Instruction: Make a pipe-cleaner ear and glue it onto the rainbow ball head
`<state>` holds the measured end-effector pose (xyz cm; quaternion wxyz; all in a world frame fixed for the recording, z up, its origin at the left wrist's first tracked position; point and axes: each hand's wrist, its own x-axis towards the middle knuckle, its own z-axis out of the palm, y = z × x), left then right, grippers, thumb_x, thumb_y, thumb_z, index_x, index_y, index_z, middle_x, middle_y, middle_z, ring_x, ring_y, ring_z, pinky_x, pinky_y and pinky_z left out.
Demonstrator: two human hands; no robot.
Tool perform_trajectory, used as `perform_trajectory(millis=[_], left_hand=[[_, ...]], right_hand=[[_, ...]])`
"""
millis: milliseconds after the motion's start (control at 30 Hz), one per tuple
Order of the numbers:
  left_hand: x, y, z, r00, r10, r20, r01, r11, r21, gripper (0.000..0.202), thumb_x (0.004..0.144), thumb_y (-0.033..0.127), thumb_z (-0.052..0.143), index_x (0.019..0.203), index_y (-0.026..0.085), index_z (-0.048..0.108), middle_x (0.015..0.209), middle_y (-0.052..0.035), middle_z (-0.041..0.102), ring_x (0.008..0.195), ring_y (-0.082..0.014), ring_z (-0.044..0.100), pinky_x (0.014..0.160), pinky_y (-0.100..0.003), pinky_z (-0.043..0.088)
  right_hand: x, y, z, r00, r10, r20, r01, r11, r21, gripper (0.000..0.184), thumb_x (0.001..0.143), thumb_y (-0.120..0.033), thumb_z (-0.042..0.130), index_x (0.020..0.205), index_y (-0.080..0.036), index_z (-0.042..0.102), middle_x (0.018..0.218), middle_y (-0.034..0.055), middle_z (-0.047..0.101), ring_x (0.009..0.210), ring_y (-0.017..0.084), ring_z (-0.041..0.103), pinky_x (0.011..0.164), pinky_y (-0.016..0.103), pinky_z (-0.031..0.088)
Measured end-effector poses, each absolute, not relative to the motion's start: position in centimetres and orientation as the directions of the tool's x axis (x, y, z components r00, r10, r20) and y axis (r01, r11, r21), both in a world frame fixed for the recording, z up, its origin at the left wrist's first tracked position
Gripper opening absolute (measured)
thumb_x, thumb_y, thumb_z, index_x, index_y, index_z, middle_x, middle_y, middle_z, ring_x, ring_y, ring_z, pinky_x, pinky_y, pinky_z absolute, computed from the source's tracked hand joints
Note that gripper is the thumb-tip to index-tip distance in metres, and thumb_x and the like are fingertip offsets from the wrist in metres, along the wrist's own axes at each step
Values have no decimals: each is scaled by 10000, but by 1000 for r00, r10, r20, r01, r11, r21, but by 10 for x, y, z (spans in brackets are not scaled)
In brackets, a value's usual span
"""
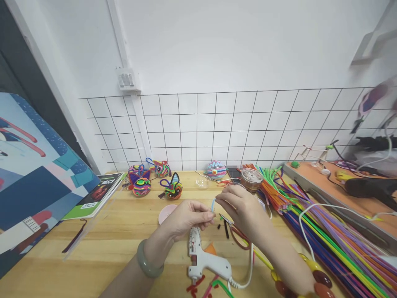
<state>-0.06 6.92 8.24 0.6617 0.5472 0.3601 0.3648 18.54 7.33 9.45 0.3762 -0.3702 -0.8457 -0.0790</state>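
Observation:
Between my two hands a short light-blue pipe cleaner (pixel 213 204) stands bent. My left hand (pixel 194 215) pinches its lower end between thumb and fingers. At its upper end the fingertips of my right hand (pixel 237 207) are closed on it. Just below the hands lies a white hot glue gun (pixel 207 261), its cord curling to the right. Scissors (pixel 238 236) with reddish-brown handles rest partly under my right hand and forearm. A pink dish (pixel 166 213) is partly hidden behind my left hand.
Colourful wrapped animal-face ornaments (pixel 140 184) stand at the back left, near a magazine (pixel 96 194). A striped ball (pixel 216 169) and a round tin (pixel 251 179) sit at the back. Bundled pipe cleaners (pixel 328 231) cover the right side, beside an orange-topped surface (pixel 347 190).

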Motion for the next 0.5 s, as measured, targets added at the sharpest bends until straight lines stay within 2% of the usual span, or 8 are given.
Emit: perform_trajectory(millis=[500], left_hand=[[2,66,86,456,888,-61,-60,99,993,196,634,302,727,629,110,688,604,-30,637,503,-71,469,517,-212,366]], right_hand=[[188,73,95,-448,604,659,707,691,-152,181,892,-213,504,826,-171,667,790,65,632,756,185,588,643,284,444]])
